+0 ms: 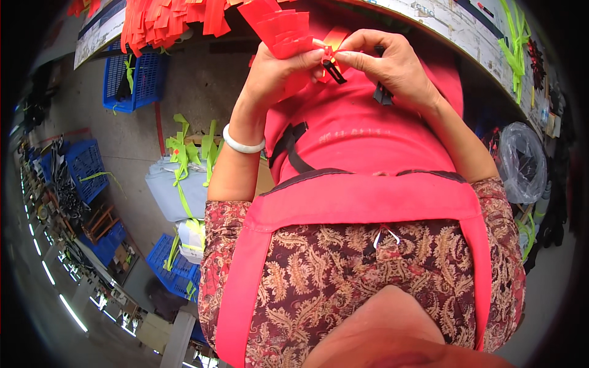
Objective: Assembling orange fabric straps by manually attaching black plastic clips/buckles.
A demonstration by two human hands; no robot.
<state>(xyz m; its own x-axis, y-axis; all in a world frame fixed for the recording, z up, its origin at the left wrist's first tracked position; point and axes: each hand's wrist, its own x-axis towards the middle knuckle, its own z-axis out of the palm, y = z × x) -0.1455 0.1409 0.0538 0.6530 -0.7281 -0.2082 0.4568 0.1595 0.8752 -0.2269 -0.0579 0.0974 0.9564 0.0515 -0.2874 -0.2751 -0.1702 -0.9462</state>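
Note:
My left hand (273, 73) is closed around a bundle of flat red webbing straps (285, 34) that fans out above the fist. Its thumb and fingertips pinch a small black plastic buckle (334, 72) with red strap at its upper end. From the other side, my right hand (399, 70) pinches the same spot with thumb and forefinger. More black plastic pieces (383, 93) are tucked in the right palm, partly hidden by the fingers. Both hands are held over the lap of a red apron (368, 147).
A heap of red straps (165, 24) hangs over the edge of the worktable (423, 15). Lime-green straps (517, 46) lie at its right. Blue crates (147, 80) and tied grey bundles (178, 190) stand on the floor at left. A clear plastic bag (521, 162) is at right.

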